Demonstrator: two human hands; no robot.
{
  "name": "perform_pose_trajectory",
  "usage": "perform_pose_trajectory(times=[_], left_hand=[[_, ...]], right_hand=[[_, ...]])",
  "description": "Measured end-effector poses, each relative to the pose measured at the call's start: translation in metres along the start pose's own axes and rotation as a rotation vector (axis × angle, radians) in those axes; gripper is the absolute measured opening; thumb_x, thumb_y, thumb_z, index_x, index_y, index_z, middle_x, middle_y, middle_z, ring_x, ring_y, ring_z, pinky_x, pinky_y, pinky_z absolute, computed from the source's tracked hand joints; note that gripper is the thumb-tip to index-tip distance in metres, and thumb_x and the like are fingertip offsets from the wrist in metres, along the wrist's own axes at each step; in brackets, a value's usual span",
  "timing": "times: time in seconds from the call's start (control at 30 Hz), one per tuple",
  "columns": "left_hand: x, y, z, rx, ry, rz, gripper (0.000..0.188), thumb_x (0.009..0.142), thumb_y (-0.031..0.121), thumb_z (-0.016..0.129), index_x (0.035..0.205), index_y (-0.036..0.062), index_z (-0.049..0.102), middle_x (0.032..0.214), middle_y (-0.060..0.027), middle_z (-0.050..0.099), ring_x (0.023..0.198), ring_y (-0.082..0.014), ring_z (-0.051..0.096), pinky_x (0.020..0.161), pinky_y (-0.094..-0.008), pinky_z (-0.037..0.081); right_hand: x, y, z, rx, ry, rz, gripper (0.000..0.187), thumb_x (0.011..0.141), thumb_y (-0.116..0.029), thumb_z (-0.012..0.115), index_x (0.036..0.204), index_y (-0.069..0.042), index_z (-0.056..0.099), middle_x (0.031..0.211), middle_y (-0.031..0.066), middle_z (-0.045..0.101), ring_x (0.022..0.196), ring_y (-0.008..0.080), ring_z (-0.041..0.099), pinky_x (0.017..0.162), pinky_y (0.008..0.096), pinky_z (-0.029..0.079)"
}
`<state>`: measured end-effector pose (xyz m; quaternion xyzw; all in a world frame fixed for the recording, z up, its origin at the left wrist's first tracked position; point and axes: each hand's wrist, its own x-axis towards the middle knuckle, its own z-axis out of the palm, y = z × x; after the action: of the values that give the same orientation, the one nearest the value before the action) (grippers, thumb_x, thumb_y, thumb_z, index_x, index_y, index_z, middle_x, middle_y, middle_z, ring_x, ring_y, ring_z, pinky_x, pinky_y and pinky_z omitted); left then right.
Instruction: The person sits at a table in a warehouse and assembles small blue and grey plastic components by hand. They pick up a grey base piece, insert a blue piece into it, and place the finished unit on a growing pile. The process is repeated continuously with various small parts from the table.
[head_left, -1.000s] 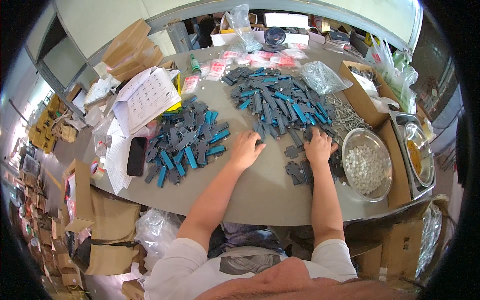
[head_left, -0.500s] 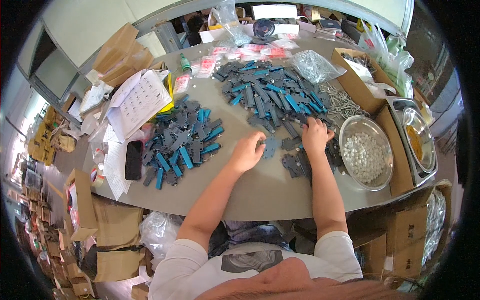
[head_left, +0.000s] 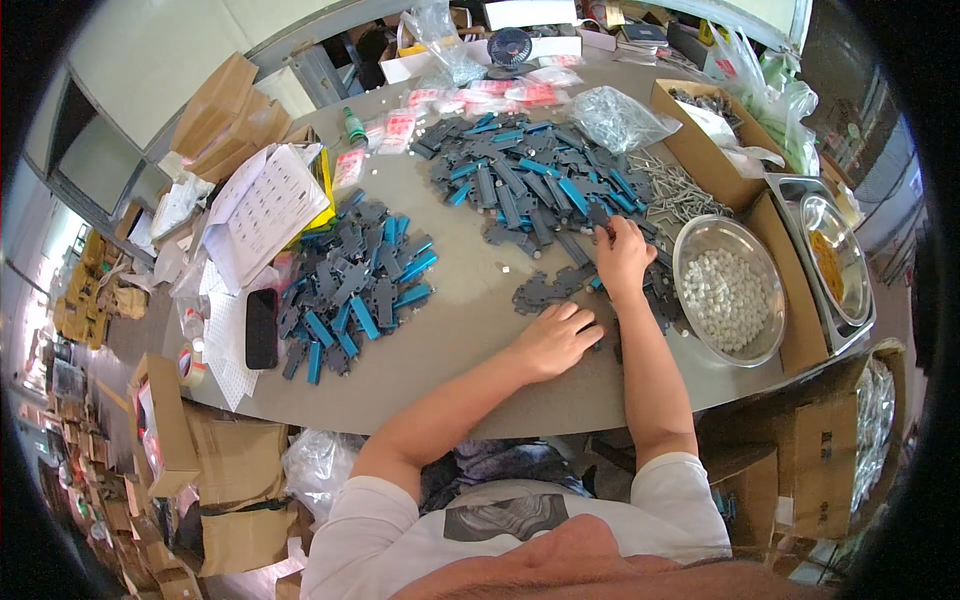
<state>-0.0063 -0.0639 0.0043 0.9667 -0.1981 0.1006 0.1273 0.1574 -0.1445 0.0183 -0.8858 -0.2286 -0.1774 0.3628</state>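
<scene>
A: 1 grey table (head_left: 470, 330) carries everything, its curved near edge running just in front of the person's chest. How much open room is on it?

B: A bare strip runs along that near edge and up the middle, between 2 heaps of parts. The big heap of grey and blue plastic pieces (head_left: 530, 185) lies toward the far side; a second heap (head_left: 355, 285) sits to the left, beside a black phone (head_left: 261, 328) and a sheet of printed paper (head_left: 262, 205).

A: And the right edge?

B: Crowded. A round steel bowl of small white pieces (head_left: 728, 292) stands close to the right forearm, with a steel tray (head_left: 835, 262) and an open cardboard box (head_left: 715, 135) beyond it. Loose metal nails (head_left: 675, 195) lie between the box and the big heap.

A: The hands?

B: The left hand (head_left: 555, 340) rests palm down on the table, fingers spread flat and grasping nothing, just beside a small cluster of dark grey parts (head_left: 550, 290). The right hand (head_left: 622, 258) is curled at the near edge of the big heap, fingers pinching a dark piece (head_left: 600, 215) there.

A: The room?

B: Cardboard cartons (head_left: 170, 430) crowd the floor on the left below the table.
</scene>
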Motion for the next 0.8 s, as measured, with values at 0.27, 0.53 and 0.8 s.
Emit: perform_pose_trajectory(times=[0.27, 0.53, 0.8], left_hand=[[-0.004, -0.025, -0.004, -0.954, 0.528, -0.350, 0.019, 0.100, 0.018, 0.044, 0.115, 0.0078, 0.052, 0.098, -0.0066, 0.055, 0.096, -0.0227, 0.054, 0.089, -0.0315, 0.042], [-0.019, -0.058, -0.031, -1.879, 0.830, -0.591, 0.024, 0.098, 0.033, 0.051, 0.114, 0.0170, 0.044, 0.088, 0.0003, 0.050, 0.071, -0.0129, 0.052, 0.068, -0.0301, 0.045], [-0.010, -0.055, -0.021, -1.921, 0.880, -0.533, 0.023, 0.099, 0.031, 0.048, 0.118, 0.0189, 0.043, 0.110, -0.0019, 0.055, 0.099, -0.0165, 0.054, 0.082, -0.0349, 0.045]], right_hand=[[-0.002, -0.018, -0.001, 0.423, 0.046, -0.186, 0.009, 0.085, -0.006, 0.061, 0.087, 0.001, 0.057, 0.077, 0.0205, 0.057, 0.072, 0.0417, 0.054, 0.062, 0.0417, 0.044], [-0.039, -0.061, -0.009, 1.238, -0.651, 0.269, 0.011, 0.090, -0.010, 0.062, 0.090, 0.001, 0.060, 0.065, 0.0044, 0.060, 0.059, 0.0083, 0.057, 0.052, 0.0264, 0.046], [-0.048, -0.068, -0.006, 0.424, 0.054, -0.491, 0.024, 0.080, -0.003, 0.065, 0.102, -0.010, 0.071, 0.079, 0.0078, 0.060, 0.058, 0.0218, 0.056, 0.056, 0.0309, 0.048]])
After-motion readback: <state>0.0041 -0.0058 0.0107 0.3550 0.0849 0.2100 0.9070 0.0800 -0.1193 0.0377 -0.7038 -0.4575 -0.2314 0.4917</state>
